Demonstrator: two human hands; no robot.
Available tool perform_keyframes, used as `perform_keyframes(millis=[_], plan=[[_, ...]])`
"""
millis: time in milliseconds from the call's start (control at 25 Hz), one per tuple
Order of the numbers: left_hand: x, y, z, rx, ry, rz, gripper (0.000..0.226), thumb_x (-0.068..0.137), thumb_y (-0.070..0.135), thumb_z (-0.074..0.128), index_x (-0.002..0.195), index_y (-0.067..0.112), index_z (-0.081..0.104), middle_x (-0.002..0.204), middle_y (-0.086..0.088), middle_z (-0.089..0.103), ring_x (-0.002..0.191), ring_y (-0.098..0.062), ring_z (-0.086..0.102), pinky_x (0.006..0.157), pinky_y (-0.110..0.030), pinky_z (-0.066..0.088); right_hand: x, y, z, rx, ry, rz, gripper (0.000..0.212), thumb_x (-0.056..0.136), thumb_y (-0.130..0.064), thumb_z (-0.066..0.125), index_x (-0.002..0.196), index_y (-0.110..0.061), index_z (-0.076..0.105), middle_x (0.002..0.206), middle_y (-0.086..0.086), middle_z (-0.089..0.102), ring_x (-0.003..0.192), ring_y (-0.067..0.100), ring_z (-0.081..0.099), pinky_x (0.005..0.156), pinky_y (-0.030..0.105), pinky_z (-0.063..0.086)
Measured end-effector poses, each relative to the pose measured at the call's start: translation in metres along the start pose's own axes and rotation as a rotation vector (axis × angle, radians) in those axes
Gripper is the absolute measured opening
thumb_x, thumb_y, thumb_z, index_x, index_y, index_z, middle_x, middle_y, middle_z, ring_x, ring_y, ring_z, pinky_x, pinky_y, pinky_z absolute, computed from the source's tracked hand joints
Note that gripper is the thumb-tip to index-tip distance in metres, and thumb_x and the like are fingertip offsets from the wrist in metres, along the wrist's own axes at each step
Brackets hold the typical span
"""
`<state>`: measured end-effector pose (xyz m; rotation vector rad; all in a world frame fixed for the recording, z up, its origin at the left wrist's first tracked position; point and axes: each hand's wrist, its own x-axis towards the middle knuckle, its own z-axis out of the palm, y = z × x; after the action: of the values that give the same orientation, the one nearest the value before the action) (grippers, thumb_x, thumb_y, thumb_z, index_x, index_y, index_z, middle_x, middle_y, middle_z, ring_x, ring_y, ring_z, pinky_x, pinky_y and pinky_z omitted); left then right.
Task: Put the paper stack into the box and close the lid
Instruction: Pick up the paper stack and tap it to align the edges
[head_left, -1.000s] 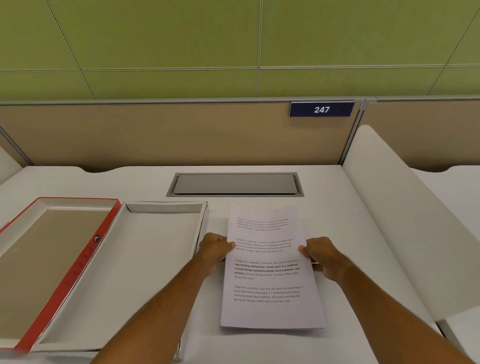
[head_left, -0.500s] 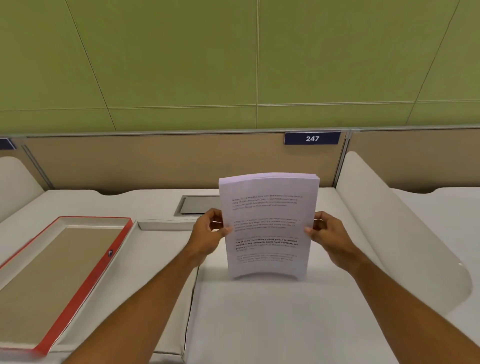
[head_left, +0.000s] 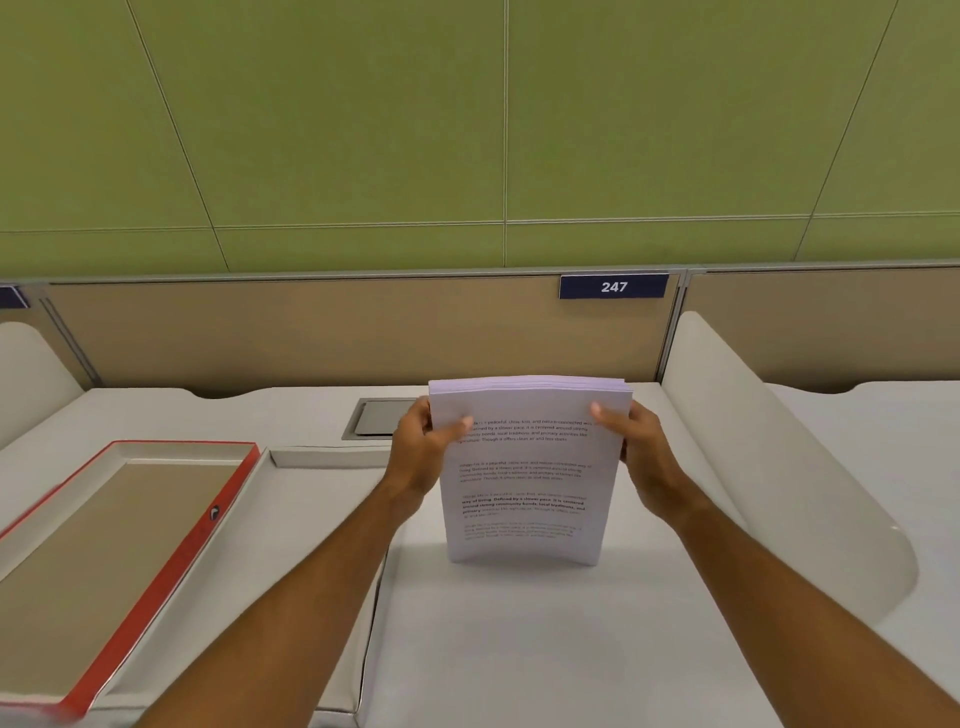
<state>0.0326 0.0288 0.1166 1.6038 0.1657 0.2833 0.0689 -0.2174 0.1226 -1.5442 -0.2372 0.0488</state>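
Note:
The paper stack (head_left: 527, 483), white sheets with printed text, stands upright on its bottom edge on the desk, slightly bowed. My left hand (head_left: 423, 447) grips its left edge near the top, and my right hand (head_left: 636, 447) grips its right edge at the same height. Left of the stack lies the open white box (head_left: 311, 519), partly hidden by my left forearm. Further left lies the red-rimmed lid (head_left: 156, 545), upside down with its brown inside facing up.
A grey cable hatch (head_left: 379, 418) is set into the white desk (head_left: 519, 649) behind the box. A white curved divider (head_left: 779, 467) rises on the right. A tan partition with a "247" label (head_left: 613, 287) closes off the back.
The stack went from lying flat on the desk to standing upright on its bottom edge. Both hands slid up its side edges toward the top.

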Motion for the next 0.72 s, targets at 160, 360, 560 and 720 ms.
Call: perform_keyframes(millis=[160, 360, 560, 720], plan=[[0.01, 0.024, 0.017, -0.142, 0.103, -0.018, 0.035, 0.073, 0.051, 0.063, 0.078, 0.016, 0.058, 0.081, -0.007, 0.061, 0.072, -0.023, 0.058, 0.065, -0.035, 0.044, 0.014, -0.017, 0.016, 0.069, 0.178, 0.035, 0.059, 0.082, -0.055, 0.046, 0.083, 0.001, 0.064, 0.077, 0.01, 0.066, 0.07, 0.025, 0.06, 0.066, 0.033, 0.043], [0.019, 0.03, 0.026, -0.115, 0.263, -0.093, 0.041, 0.079, 0.056, 0.05, 0.067, 0.017, 0.043, 0.07, -0.005, 0.049, 0.067, -0.022, 0.045, 0.064, -0.035, 0.035, 0.022, -0.016, 0.025, 0.052, 0.335, 0.125, 0.061, 0.078, -0.06, 0.045, 0.081, -0.004, 0.068, 0.084, 0.018, 0.068, 0.074, 0.031, 0.061, 0.071, 0.037, 0.045], [0.021, 0.03, 0.033, -0.132, 0.323, -0.113, 0.034, 0.089, 0.036, 0.05, 0.06, 0.022, 0.041, 0.067, -0.002, 0.048, 0.066, -0.023, 0.047, 0.062, -0.034, 0.038, 0.029, -0.019, 0.028, 0.017, 0.452, 0.135, 0.031, 0.087, -0.038, 0.052, 0.067, -0.015, 0.057, 0.076, 0.009, 0.061, 0.066, 0.024, 0.055, 0.062, 0.031, 0.04], [0.023, 0.027, 0.025, -0.207, 0.2, -0.118, 0.044, 0.081, 0.059, 0.049, 0.07, 0.016, 0.053, 0.075, -0.007, 0.057, 0.07, -0.026, 0.053, 0.062, -0.032, 0.041, 0.026, -0.014, 0.028, 0.014, 0.399, 0.107, 0.052, 0.085, -0.06, 0.041, 0.074, -0.012, 0.06, 0.079, 0.012, 0.064, 0.071, 0.027, 0.06, 0.067, 0.034, 0.045]])
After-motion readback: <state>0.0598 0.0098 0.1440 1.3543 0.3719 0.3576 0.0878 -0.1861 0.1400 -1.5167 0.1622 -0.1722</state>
